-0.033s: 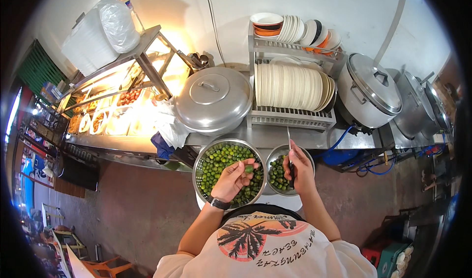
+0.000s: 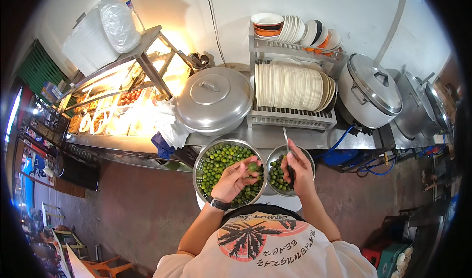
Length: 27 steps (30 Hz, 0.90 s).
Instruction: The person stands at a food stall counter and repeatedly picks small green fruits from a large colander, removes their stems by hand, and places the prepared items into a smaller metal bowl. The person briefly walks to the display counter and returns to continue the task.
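Note:
Over a perforated metal colander [image 2: 196,172] full of small green limes [image 2: 222,158], my left hand [image 2: 235,178] pinches one small green lime [image 2: 253,167] in its fingertips. My right hand [image 2: 300,169] is closed around the black handle of a knife [image 2: 285,136], with the narrow blade pointing away from me. Beneath that hand stands a smaller metal bowl [image 2: 309,156] holding more green limes [image 2: 278,176], partly hidden by the hand. Knife and held lime are apart. Whether the limes in the bowl are cut is too small to tell.
Beyond the bowls runs a steel counter [image 2: 268,134] with a big lidded pot [image 2: 214,101], a rack of plates [image 2: 290,88] and a rice cooker [image 2: 371,91]. At left is a lit food display [image 2: 115,113]. A white stool top [image 2: 282,202] shows under the bowls.
The knife's blade has tipped slightly to the left in my right hand. My left fingers have shifted a little, and the lime in them has risen and turned slightly.

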Tool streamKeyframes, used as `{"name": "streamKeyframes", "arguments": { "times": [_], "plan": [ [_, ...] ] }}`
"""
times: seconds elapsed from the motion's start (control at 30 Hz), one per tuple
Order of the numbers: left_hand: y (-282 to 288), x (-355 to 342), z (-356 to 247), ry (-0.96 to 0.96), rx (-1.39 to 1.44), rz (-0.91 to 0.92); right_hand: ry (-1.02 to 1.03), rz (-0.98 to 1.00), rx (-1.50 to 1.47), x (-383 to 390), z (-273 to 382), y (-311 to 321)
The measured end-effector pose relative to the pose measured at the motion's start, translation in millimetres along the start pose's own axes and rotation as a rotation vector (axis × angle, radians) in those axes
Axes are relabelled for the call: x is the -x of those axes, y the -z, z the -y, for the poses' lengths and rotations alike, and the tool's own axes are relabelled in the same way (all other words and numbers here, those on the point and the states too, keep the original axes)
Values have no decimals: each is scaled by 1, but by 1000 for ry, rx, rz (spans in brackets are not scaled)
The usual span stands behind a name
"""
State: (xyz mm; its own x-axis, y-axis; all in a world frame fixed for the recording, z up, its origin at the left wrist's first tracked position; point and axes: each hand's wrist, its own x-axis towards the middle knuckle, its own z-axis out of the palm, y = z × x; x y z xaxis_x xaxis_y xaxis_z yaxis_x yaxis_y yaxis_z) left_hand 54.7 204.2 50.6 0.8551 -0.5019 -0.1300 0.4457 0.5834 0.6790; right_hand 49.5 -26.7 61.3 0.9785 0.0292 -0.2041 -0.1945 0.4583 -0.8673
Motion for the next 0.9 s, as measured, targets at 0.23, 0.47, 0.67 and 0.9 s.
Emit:
{"name": "streamKeyframes", "arguments": {
  "times": [0.23, 0.47, 0.67, 0.9],
  "plan": [
    [-22, 2, -8, -123, -187, -21, 192, 349, 421, 37, 15, -50],
    [-22, -3, -15, -195, -248, -64, 240, 380, 508, 31, 21, -60],
    [-18, -2, -15, -221, -277, -46, 230, 396, 477, 26, 16, -54],
    [-7, -9, -13, -264, -605, -20, 184, 300, 333, 18, -21, -35]
  ]
}}
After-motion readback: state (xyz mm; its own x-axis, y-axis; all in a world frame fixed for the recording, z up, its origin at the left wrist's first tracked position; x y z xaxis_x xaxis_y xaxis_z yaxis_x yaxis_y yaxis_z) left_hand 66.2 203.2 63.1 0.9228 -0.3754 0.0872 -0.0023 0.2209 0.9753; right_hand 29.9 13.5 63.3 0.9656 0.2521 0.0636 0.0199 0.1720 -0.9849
